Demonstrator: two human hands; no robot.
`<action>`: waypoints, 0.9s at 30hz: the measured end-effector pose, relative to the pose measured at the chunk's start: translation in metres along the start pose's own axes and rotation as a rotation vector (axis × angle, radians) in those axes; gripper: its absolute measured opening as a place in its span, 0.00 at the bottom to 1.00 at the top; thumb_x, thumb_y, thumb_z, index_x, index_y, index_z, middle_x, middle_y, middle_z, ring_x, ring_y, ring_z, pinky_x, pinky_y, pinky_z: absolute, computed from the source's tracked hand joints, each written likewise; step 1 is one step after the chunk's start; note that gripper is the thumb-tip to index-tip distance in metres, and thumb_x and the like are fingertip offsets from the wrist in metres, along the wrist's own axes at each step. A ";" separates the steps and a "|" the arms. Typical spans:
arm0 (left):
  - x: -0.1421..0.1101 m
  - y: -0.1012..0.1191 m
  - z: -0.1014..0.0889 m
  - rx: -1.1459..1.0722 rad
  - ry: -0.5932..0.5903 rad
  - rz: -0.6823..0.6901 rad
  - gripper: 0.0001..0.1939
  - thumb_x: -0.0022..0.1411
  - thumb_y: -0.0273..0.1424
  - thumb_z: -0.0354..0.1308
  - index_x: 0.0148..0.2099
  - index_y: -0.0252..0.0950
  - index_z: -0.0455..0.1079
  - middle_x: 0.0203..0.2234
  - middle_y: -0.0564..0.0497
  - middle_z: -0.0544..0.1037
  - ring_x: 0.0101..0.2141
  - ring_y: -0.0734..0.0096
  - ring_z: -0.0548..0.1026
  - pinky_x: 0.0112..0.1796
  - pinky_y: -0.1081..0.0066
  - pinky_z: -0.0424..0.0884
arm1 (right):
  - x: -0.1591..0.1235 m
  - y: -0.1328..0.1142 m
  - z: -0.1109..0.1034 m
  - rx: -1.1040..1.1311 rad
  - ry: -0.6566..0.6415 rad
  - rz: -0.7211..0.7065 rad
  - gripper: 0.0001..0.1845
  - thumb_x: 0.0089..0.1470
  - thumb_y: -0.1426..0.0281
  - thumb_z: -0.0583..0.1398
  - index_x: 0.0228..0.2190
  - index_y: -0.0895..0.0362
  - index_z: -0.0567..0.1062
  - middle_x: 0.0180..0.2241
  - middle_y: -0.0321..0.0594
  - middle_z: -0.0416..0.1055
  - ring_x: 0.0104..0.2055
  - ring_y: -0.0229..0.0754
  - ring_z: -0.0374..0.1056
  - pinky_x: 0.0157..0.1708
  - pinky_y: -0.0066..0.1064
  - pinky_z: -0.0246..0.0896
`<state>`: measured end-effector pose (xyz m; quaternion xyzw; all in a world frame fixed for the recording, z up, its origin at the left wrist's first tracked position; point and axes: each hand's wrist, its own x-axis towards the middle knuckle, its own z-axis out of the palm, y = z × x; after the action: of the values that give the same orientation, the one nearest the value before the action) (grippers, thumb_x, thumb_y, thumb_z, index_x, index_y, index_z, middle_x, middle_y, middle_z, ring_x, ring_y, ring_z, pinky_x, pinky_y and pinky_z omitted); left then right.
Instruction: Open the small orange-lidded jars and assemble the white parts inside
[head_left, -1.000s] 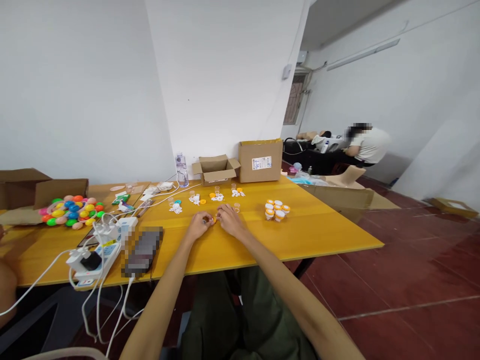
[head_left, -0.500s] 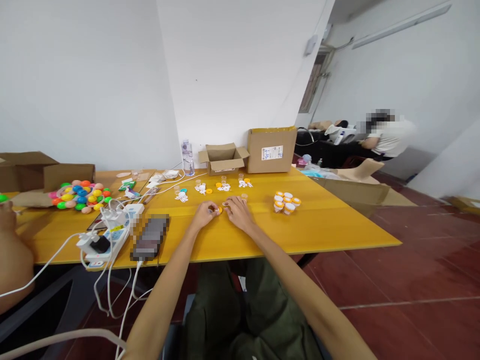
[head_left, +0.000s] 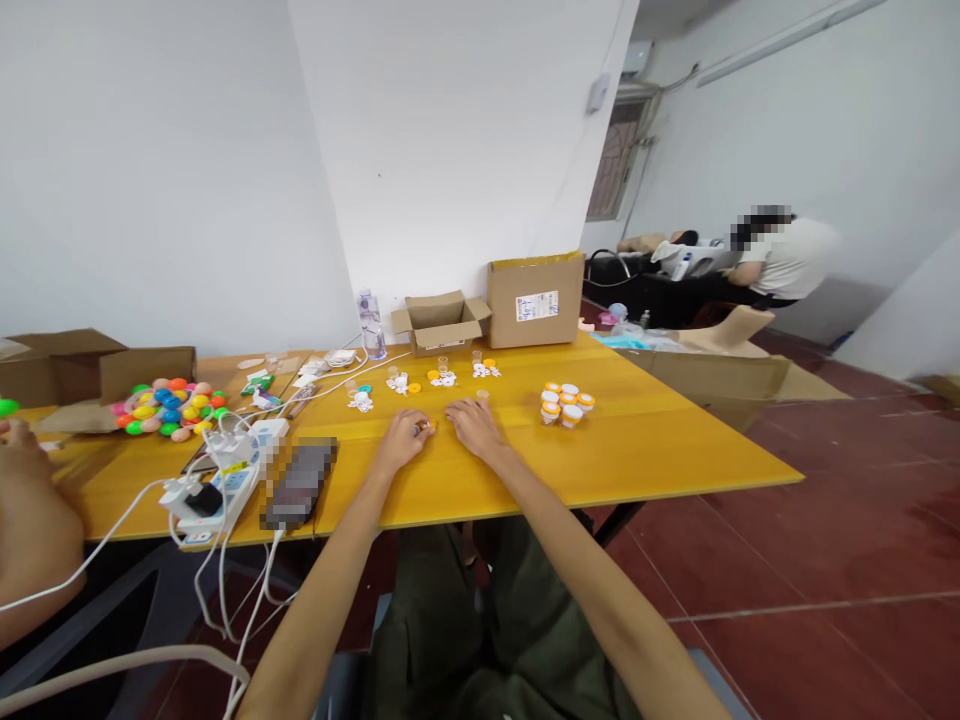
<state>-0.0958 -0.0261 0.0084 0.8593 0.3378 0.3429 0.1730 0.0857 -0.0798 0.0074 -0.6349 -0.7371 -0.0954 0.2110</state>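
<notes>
My left hand [head_left: 403,440] is closed at the fingertips around a small orange-and-white round piece [head_left: 430,426], which looks like a jar lid and is partly hidden by the fingers. To its right, my right hand [head_left: 475,428] rests palm down near the table, fingers stretched forward and apart from the left hand. Just beyond its fingers stands a small clear cup [head_left: 484,398]. Farther back lie several piles of small white pieces [head_left: 362,404], with clear cups and orange lids [head_left: 414,388] or a teal lid [head_left: 365,390] beside them.
Several small tubs with orange-rimmed lids [head_left: 568,406] are grouped at right. Behind are an open carton [head_left: 442,325], a larger box [head_left: 536,300] and a bottle [head_left: 370,325]. A phone [head_left: 301,482], power strip [head_left: 240,480], colourful balls [head_left: 169,408] and another person's hand [head_left: 19,450] are at left.
My right hand's fingers have moved slightly apart from the left hand's. The left hand still pinches the orange-and-white piece. The camera view has shifted a little.
</notes>
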 end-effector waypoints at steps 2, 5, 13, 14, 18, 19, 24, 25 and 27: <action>0.000 0.002 -0.002 0.005 0.005 -0.004 0.02 0.57 0.32 0.64 0.35 0.43 0.78 0.35 0.50 0.83 0.43 0.60 0.77 0.49 0.63 0.72 | -0.001 0.000 0.000 -0.014 0.030 0.007 0.17 0.63 0.76 0.54 0.40 0.52 0.81 0.46 0.46 0.79 0.49 0.48 0.69 0.47 0.41 0.60; 0.000 0.006 -0.006 0.018 0.024 -0.002 0.03 0.59 0.33 0.63 0.34 0.42 0.77 0.36 0.49 0.83 0.43 0.60 0.77 0.50 0.62 0.71 | -0.004 -0.002 0.001 -0.025 0.101 -0.027 0.15 0.63 0.77 0.54 0.40 0.53 0.81 0.45 0.47 0.79 0.49 0.48 0.69 0.47 0.41 0.60; 0.001 0.005 -0.010 0.005 0.016 -0.031 0.03 0.57 0.31 0.65 0.30 0.43 0.77 0.31 0.52 0.82 0.39 0.62 0.77 0.50 0.60 0.71 | -0.009 -0.008 0.003 0.025 0.191 -0.216 0.13 0.63 0.76 0.56 0.43 0.53 0.79 0.45 0.45 0.78 0.49 0.47 0.68 0.47 0.39 0.60; 0.002 0.004 -0.010 -0.013 0.011 -0.030 0.03 0.56 0.31 0.65 0.30 0.43 0.77 0.31 0.52 0.82 0.39 0.62 0.77 0.51 0.60 0.70 | -0.009 -0.008 0.004 0.034 0.193 -0.237 0.13 0.63 0.76 0.57 0.44 0.53 0.79 0.45 0.44 0.78 0.49 0.47 0.68 0.48 0.39 0.60; 0.004 0.000 -0.009 -0.083 -0.003 -0.065 0.01 0.54 0.30 0.65 0.30 0.42 0.77 0.32 0.51 0.82 0.40 0.62 0.77 0.50 0.61 0.71 | -0.008 -0.010 0.006 0.064 0.174 -0.296 0.12 0.63 0.75 0.58 0.45 0.53 0.79 0.46 0.45 0.77 0.51 0.46 0.67 0.49 0.39 0.59; 0.004 -0.001 -0.008 -0.097 -0.006 -0.077 0.01 0.54 0.30 0.65 0.31 0.41 0.77 0.32 0.51 0.82 0.41 0.62 0.77 0.50 0.61 0.71 | -0.008 -0.010 0.005 0.070 0.163 -0.300 0.11 0.63 0.74 0.58 0.45 0.53 0.79 0.46 0.45 0.77 0.51 0.46 0.67 0.49 0.39 0.59; 0.004 -0.002 -0.007 -0.171 -0.034 -0.101 0.02 0.52 0.31 0.66 0.29 0.40 0.76 0.32 0.51 0.83 0.39 0.63 0.78 0.50 0.59 0.71 | -0.009 -0.011 0.002 0.059 0.096 -0.266 0.11 0.64 0.74 0.58 0.43 0.53 0.79 0.45 0.45 0.78 0.51 0.46 0.67 0.49 0.38 0.58; 0.004 -0.001 -0.007 -0.190 -0.042 -0.098 0.02 0.52 0.31 0.66 0.28 0.40 0.76 0.32 0.51 0.83 0.39 0.63 0.78 0.50 0.59 0.71 | -0.009 -0.012 0.001 0.055 0.085 -0.259 0.12 0.64 0.73 0.57 0.44 0.53 0.80 0.44 0.45 0.78 0.51 0.46 0.67 0.49 0.38 0.58; 0.005 0.001 -0.007 -0.225 -0.051 -0.089 0.04 0.53 0.31 0.65 0.27 0.40 0.75 0.32 0.51 0.83 0.38 0.64 0.78 0.50 0.60 0.72 | -0.010 -0.012 0.000 0.054 0.072 -0.251 0.12 0.65 0.73 0.57 0.43 0.53 0.80 0.44 0.45 0.78 0.50 0.46 0.67 0.49 0.39 0.58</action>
<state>-0.0983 -0.0227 0.0162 0.8270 0.3305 0.3485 0.2922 0.0747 -0.0909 0.0049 -0.5280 -0.8050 -0.1238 0.2407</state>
